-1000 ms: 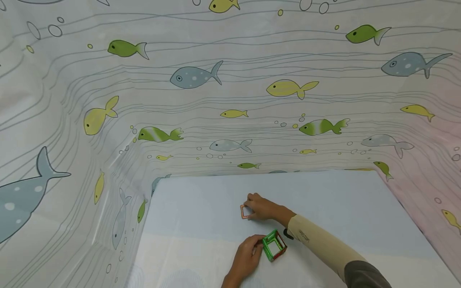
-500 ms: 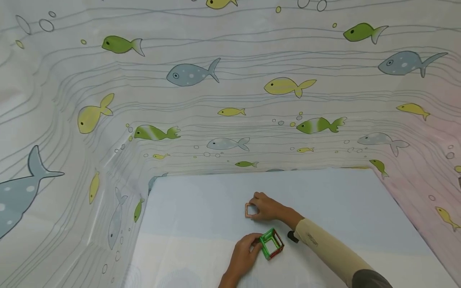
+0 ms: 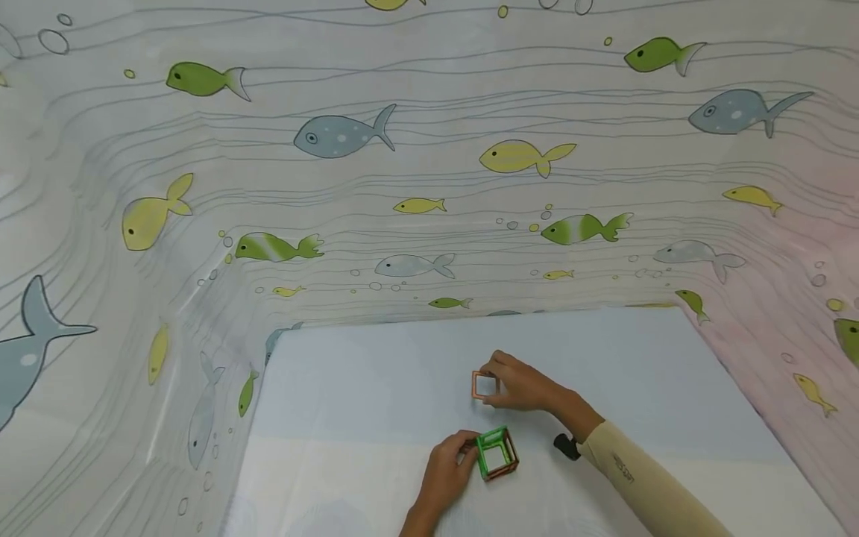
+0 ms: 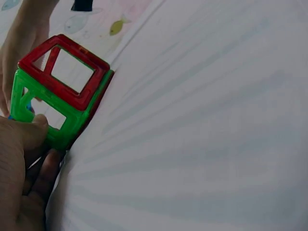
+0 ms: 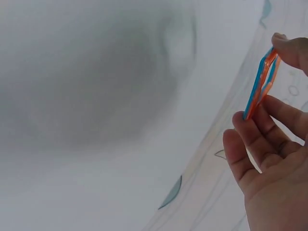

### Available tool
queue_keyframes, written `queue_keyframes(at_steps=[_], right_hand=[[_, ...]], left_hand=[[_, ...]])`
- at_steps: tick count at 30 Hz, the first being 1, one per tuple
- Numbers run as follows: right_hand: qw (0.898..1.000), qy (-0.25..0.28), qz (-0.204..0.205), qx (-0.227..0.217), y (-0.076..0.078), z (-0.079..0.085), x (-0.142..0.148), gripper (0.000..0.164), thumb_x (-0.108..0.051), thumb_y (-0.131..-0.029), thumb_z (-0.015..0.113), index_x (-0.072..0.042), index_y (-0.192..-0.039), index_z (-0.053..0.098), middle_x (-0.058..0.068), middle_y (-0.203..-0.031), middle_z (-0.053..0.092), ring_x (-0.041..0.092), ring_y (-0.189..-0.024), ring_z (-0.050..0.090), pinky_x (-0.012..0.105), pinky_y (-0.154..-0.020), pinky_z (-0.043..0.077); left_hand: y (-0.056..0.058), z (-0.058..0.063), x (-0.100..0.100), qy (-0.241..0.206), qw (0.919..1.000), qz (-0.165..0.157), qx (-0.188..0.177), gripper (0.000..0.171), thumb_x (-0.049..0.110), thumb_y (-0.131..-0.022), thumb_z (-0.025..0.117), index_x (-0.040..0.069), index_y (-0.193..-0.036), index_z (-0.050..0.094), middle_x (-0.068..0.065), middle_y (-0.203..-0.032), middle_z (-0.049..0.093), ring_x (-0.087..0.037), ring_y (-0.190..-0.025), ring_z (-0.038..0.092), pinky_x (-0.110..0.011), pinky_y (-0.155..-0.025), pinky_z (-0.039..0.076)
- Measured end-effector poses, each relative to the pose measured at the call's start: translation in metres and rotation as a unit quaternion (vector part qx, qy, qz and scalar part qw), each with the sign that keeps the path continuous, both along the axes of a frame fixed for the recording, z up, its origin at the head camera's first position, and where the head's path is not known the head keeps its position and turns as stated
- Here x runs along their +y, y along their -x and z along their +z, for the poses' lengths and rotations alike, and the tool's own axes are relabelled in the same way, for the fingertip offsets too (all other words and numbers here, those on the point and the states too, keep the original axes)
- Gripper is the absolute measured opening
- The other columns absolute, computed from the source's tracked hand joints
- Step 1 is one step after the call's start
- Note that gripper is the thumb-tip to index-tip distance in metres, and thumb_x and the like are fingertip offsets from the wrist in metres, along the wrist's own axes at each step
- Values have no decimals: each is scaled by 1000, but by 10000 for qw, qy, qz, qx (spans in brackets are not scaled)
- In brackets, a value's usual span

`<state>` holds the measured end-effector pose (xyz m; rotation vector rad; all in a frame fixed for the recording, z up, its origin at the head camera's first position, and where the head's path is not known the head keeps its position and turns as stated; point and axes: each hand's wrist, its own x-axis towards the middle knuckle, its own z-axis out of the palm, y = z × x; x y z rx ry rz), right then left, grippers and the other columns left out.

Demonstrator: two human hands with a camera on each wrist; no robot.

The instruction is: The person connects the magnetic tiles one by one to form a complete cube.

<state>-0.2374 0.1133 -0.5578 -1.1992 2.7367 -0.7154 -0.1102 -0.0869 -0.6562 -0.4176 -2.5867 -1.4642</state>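
Note:
A cube of magnetic building tiles (image 3: 481, 459), with open square frames in green and red, sits on the white table surface. My left hand (image 3: 443, 471) grips its left side; in the left wrist view the thumb lies on the green frame and the fingers are under its lower edge. Farther forward and to the right, my right hand (image 3: 526, 385) pinches a square magnetic tile (image 3: 474, 385) by its edges. From the right wrist view this tile (image 5: 262, 82) shows orange and blue edges lying side by side, between thumb and fingertips.
The white-and-pale-blue table surface (image 3: 349, 403) spreads around both hands. A fish-printed curtain (image 3: 362, 194) encloses its back and sides. A small black object (image 3: 567, 447) hangs at the right wrist.
In the head view the right hand and its tile have shifted slightly rightward, while the left hand and cube sit a little farther left. The whole head view has also moved a bit.

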Motion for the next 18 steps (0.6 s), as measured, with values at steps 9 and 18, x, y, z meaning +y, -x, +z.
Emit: queue_keyframes(at_steps=[9,18], right_hand=[[9992,83,390,10,-29,18,18,46,-33,-86,79,-11,-123,63,0,-113,59,9,-92,58,21,-78,52],[9979,182,615,72,-56,26,21,47,-34,-87,77,-12,-126,61,-7,-113,58,6,-89,56,18,-76,51]], left_hand=[[1,-2,0,116,9997,111,157,18,15,-95,67,18,-112,72,8,-98,71,2,-85,60,-19,-73,54],[-1,0,2,241,9990,278,253,16,16,-96,67,20,-111,72,9,-94,70,3,-82,59,-19,-71,53]])
